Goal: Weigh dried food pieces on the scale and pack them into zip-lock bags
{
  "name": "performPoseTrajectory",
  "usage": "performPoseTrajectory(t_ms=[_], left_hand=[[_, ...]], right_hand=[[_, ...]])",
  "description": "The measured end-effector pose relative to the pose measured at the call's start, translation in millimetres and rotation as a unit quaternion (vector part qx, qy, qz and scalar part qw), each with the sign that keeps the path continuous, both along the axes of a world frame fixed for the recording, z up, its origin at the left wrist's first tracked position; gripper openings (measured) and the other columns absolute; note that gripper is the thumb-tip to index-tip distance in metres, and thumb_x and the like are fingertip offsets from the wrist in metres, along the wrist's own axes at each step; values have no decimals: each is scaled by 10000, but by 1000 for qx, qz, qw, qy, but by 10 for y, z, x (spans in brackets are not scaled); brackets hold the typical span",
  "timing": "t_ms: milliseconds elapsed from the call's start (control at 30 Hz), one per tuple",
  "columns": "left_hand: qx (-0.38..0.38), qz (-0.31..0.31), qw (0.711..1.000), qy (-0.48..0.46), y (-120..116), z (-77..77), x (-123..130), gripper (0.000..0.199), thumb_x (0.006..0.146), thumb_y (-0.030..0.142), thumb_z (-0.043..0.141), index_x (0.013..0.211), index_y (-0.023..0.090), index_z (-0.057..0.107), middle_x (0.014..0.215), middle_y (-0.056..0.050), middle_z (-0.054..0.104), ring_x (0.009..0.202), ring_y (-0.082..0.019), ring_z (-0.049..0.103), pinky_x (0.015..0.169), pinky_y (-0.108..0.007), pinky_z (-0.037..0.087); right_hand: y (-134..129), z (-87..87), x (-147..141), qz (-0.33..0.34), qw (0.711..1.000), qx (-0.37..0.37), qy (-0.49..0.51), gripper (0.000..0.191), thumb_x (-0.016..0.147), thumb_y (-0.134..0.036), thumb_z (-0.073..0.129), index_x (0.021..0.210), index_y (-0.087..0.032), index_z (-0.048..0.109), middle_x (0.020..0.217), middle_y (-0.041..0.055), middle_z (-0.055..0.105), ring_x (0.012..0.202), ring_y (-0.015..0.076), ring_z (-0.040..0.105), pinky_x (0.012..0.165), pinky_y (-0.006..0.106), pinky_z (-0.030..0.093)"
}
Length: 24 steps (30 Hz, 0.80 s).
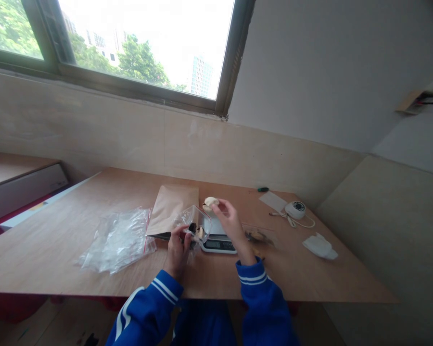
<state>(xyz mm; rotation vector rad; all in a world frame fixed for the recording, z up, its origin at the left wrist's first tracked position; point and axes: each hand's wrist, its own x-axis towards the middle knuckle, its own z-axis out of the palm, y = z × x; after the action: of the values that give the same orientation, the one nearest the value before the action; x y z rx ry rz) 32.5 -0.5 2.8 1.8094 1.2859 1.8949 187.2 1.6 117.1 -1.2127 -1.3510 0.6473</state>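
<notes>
My left hand (178,250) grips a clear plastic bag (205,223) whose opening faces up and to the right. Dark and pale pieces (199,233) show inside the bag. Above the scale, my right hand (228,216) pinches a pale, cream-coloured piece (211,202), held just over the bag's mouth and apart from it. The white kitchen scale (219,246) lies on the table beneath both hands, its display facing me; the bag and my right hand partly cover its plate. Behind my left hand is a brown paper bag (175,204).
Clear plastic bags (119,240) lie piled at the left on the wooden table (50,250). Right of the scale is a bag with brown pieces (258,235). Farther right are a white dome camera (295,209) with its cable, a crumpled white tissue (320,246) and a green-handled tool (263,189).
</notes>
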Motion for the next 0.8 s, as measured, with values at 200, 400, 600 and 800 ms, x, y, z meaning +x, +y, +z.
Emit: performPoseTrajectory(t_ms=[200,400,600,800], left_hand=[[34,3,999,-15,29,-38,0,196,864,283,492,1025,176,521,740,2,611,601,-116,593,570,-239,495],[54,33,998,-27,15,-31,27,178,863,321,500,967,177,505,845,-44,623,739,-155,637,620,-271,526],[120,-18,992,-19,2,-32,63,156,869,268,515,993,177,493,859,-39,615,774,-145,643,643,-254,536],[121,-133,980,81,-105,67,32,362,898,192,418,1258,177,444,898,-58,620,808,-143,617,744,-283,518]], right_hand=[[-258,-80,-98,-22,999,-14,-45,384,831,-475,522,1057,-172,590,1089,105,637,976,219,598,859,362,471],[-388,-591,-274,13,997,-47,60,643,709,-453,696,1242,-201,441,1296,129,509,1188,248,498,938,378,460],[-361,-817,-442,-9,977,-26,212,765,647,-412,760,1283,-214,384,1342,142,484,1205,243,504,1009,408,417],[-373,-701,-312,4,966,-29,256,506,765,-436,647,1185,-174,542,1201,115,620,1106,242,583,980,401,438]])
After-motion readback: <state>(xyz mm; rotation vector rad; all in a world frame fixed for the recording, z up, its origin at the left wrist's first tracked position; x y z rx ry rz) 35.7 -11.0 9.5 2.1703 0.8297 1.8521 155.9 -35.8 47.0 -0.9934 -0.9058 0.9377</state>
